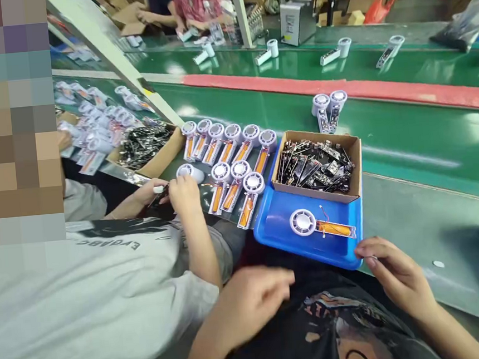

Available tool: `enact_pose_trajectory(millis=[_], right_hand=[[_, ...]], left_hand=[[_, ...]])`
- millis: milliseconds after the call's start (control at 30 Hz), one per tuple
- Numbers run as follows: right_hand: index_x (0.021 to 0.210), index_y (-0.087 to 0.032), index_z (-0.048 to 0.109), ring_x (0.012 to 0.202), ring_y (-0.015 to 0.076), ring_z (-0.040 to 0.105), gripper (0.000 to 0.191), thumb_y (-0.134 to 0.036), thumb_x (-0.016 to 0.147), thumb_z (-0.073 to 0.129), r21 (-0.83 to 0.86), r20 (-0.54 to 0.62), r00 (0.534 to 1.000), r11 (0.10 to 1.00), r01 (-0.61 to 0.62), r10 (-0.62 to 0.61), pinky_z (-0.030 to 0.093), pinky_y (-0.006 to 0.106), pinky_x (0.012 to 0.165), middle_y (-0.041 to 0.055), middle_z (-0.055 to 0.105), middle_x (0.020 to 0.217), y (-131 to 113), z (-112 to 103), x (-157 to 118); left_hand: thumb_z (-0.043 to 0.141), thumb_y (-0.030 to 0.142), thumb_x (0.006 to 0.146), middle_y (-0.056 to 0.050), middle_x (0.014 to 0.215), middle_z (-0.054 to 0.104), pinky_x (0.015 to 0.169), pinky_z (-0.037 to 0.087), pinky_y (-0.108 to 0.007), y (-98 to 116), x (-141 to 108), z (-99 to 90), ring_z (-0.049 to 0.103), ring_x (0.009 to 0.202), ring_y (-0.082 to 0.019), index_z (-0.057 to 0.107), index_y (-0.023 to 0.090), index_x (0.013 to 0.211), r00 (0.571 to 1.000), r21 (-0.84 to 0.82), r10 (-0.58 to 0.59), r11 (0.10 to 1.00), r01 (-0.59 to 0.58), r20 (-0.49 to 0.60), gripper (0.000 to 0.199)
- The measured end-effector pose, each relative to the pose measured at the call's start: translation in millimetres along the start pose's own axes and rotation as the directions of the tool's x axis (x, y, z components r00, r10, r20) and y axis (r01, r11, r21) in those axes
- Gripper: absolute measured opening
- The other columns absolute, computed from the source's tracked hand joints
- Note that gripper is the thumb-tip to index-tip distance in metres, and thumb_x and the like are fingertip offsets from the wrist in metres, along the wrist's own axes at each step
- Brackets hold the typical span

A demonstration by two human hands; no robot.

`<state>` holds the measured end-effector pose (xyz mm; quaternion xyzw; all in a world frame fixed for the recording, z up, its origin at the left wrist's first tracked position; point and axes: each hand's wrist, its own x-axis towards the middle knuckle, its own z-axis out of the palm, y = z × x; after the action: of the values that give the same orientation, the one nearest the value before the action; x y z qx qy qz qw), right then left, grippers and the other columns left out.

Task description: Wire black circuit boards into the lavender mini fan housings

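Observation:
My left hand hovers in front of the blue tray, its fingers stretched out, slightly blurred and holding nothing visible. At the tray's near right corner, my right hand has thumb and finger pinched together. A small pale edge shows at the fingertips, too small to name. On the tray lies a handheld fan with its handle uncovered, showing an orange battery and thin loose wires. A cardboard box of small black circuit boards rests on the tray's far part.
Several uncovered fans stand in rows left of the tray. A co-worker's hands work close by on the left, near another box of black parts. More fans lie on the green belt. A small white oval lies right.

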<state>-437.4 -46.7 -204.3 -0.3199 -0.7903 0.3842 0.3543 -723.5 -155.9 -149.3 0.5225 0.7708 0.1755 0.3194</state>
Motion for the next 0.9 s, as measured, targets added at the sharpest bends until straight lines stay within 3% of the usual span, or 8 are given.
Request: enact_pose_trajectory(millis=[67, 133, 167, 267, 333, 467, 633, 900], right_hand=[[0.088, -0.023, 0.069, 0.078, 0.0186, 0.070, 0.024, -0.039, 0.098, 0.053, 0.024, -0.011, 1.000, 1.000, -0.007, 0.007, 0.058, 0.028, 0.068, 0.0061, 0.071, 0.081, -4.3, 2.5, -1.7], [0.090, -0.024, 0.070, 0.079, 0.0188, 0.070, 0.023, -0.039, 0.097, 0.054, 0.018, -0.004, 1.000, 1.000, 0.022, -0.022, 0.059, 0.028, 0.069, 0.0062, 0.072, 0.082, -8.3, -1.3, -4.5], [0.092, -0.024, 0.071, 0.080, 0.0190, 0.071, 0.022, -0.038, 0.097, 0.055, 0.004, -0.004, 0.999, 0.999, 0.042, -0.042, 0.059, 0.027, 0.069, 0.0061, 0.073, 0.083, -9.6, -5.5, -6.7], [0.093, -0.026, 0.071, 0.080, 0.0187, 0.072, 0.018, -0.035, 0.096, 0.057, -0.070, -0.058, 0.994, 0.994, 0.085, -0.089, 0.060, 0.026, 0.069, 0.0050, 0.074, 0.085, -9.0, -22.2, -17.7], [0.090, -0.025, 0.072, 0.079, 0.0187, 0.072, 0.019, -0.036, 0.095, 0.058, -0.119, -0.133, 0.989, 0.992, 0.051, -0.066, 0.060, 0.025, 0.070, 0.0049, 0.074, 0.084, -4.8, -32.0, -28.4], [0.083, -0.023, 0.072, 0.076, 0.0203, 0.072, 0.028, -0.045, 0.093, 0.057, -0.111, -0.246, 0.968, 0.990, -0.084, 0.054, 0.060, 0.026, 0.067, 0.0070, 0.074, 0.081, 7.0, -41.1, -48.4], [0.081, -0.022, 0.072, 0.075, 0.0196, 0.071, 0.030, -0.047, 0.092, 0.060, -0.037, -0.278, 0.953, 0.990, -0.135, 0.120, 0.060, 0.025, 0.067, 0.0068, 0.074, 0.080, 15.5, -44.5, -49.1], [0.083, -0.022, 0.070, 0.076, 0.0198, 0.069, 0.027, -0.044, 0.092, 0.059, 0.022, -0.301, 0.950, 0.996, -0.082, 0.085, 0.059, 0.027, 0.067, 0.0070, 0.071, 0.080, 18.5, -42.0, -16.8]], left_hand=[[0.043, 0.033, 0.098, -0.002, 0.108, 0.072, 0.091, 0.054, -0.034, 17.7, 39.9, -9.9, 0.067, 0.101, -0.020, 0.069, 0.028, 0.106, 0.975, 0.066, 0.124, 0.991, -0.114, -0.182, 0.028], [0.040, 0.026, 0.096, -0.005, 0.126, 0.067, 0.100, 0.049, -0.036, 35.1, 103.6, -33.9, 0.062, 0.117, -0.023, 0.061, 0.025, 0.125, 0.951, 0.238, 0.076, 0.971, -0.002, -0.300, 0.036], [0.042, 0.025, 0.095, -0.007, 0.139, 0.059, 0.105, 0.045, -0.036, 42.9, 137.0, -46.9, 0.055, 0.127, -0.024, 0.053, 0.023, 0.136, 0.957, 0.352, -0.048, 0.924, 0.151, -0.286, 0.042], [0.072, 0.039, 0.076, -0.017, 0.130, 0.064, 0.102, 0.047, -0.044, 58.6, 214.8, -71.8, 0.058, 0.122, -0.037, 0.063, 0.016, 0.123, 0.966, 0.443, -0.203, 0.860, 0.255, -0.162, 0.053], [0.080, 0.045, 0.065, -0.023, 0.137, 0.057, 0.104, 0.045, -0.049, 60.5, 240.5, -72.2, 0.053, 0.126, -0.043, 0.061, 0.014, 0.126, 0.954, 0.476, -0.263, 0.827, 0.300, -0.144, 0.071], [0.082, 0.049, 0.059, -0.026, 0.152, 0.037, 0.103, 0.045, -0.053, 53.4, 253.9, -58.7, 0.046, 0.131, -0.048, 0.050, 0.015, 0.140, 0.932, 0.507, -0.340, 0.785, 0.356, -0.128, 0.093], [0.078, 0.053, 0.060, -0.025, 0.154, 0.031, 0.103, 0.043, -0.057, 45.7, 260.0, -53.8, 0.033, 0.138, -0.051, 0.041, 0.020, 0.146, 0.920, 0.521, -0.367, 0.763, 0.383, -0.138, 0.100], [0.072, 0.058, 0.065, -0.022, 0.147, 0.044, 0.110, 0.032, -0.052, 37.9, 261.6, -49.1, 0.033, 0.138, -0.045, 0.062, 0.019, 0.126, 0.952, 0.542, -0.262, 0.783, 0.305, -0.157, 0.073]])
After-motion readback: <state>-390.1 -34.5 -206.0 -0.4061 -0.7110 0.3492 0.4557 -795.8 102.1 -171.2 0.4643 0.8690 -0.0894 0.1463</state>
